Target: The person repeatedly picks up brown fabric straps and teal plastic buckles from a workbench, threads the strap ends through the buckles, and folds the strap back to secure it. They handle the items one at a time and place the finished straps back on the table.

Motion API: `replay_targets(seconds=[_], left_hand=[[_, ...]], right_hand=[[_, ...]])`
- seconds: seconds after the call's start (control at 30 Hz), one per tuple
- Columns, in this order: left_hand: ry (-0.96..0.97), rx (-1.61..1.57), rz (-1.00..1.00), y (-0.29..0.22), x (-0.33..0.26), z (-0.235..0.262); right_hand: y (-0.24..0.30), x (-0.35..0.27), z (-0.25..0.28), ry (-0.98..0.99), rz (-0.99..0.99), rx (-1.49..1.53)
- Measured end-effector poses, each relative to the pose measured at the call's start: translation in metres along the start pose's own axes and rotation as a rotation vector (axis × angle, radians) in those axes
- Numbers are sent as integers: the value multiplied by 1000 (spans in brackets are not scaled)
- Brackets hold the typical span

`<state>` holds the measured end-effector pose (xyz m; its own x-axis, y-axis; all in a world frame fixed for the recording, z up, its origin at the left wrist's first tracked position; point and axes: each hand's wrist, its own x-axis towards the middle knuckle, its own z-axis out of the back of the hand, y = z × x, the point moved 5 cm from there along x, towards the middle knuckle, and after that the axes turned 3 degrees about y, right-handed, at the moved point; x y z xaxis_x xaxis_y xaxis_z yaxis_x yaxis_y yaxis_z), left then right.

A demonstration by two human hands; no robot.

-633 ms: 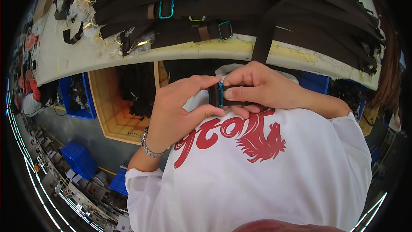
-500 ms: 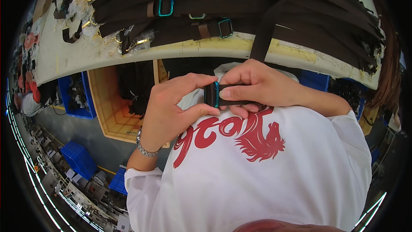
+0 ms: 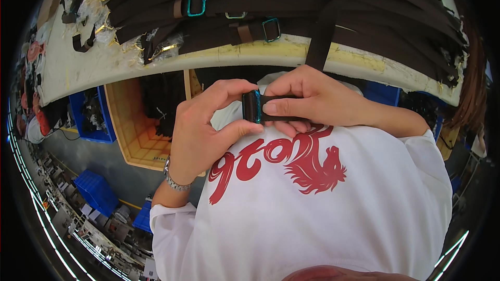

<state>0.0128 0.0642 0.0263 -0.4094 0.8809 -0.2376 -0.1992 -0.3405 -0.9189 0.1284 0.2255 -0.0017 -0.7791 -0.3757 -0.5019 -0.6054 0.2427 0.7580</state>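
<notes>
Far left of the hands, below desk level: blue bins [image 3: 94,109] w/ dark bits inside, can't tell what. Nearer, just left of the left hand, a tan wooden crate [image 3: 130,130]; its far end holds a heap of dark straps, the near part of its floor looks bare. More blue crates [image 3: 96,192] on the floor, below-left of the left wrist.

Left hand [image 3: 200,135]: closed in a pinch, thumb under & index over the blue-edged metal buckle [image 3: 251,106], wrist wearing a metal bracelet [image 3: 174,179]. Buckle sits right between both hands, at chest height, in front of the white shirt [image 3: 323,213] w/ red print, just below the desk edge.

Right hand [image 3: 317,101]: closed on the dark strap [image 3: 281,117], thumb pressed on top near the buckle, fingers curled under. Strap runs from the buckle through this hand and up over the desk [image 3: 78,67] edge above the hands.

Handling, my guess: strap is soft, limp webbing, light, not fragile, a bit slick maybe; buckle is stiff & small. Best hold = pinch buckle by its side bars, grip strap close behind it so the end doesn't flop.

Above the hands, on the desk: a big pile of straps [image 3: 323,0] w/ blue buckles & brown loops, spreading to the far right.
</notes>
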Motion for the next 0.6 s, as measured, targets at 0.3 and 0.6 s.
replay_targets(seconds=[0.3, 0.6], left_hand=[[-1, -123, -18, 8, 11, -10], [-343, 354, -338, -26, 0, 0]], right_hand=[[-4, 1, 4, -12, 31, 152], [14, 1, 6, -216, 321, -133]])
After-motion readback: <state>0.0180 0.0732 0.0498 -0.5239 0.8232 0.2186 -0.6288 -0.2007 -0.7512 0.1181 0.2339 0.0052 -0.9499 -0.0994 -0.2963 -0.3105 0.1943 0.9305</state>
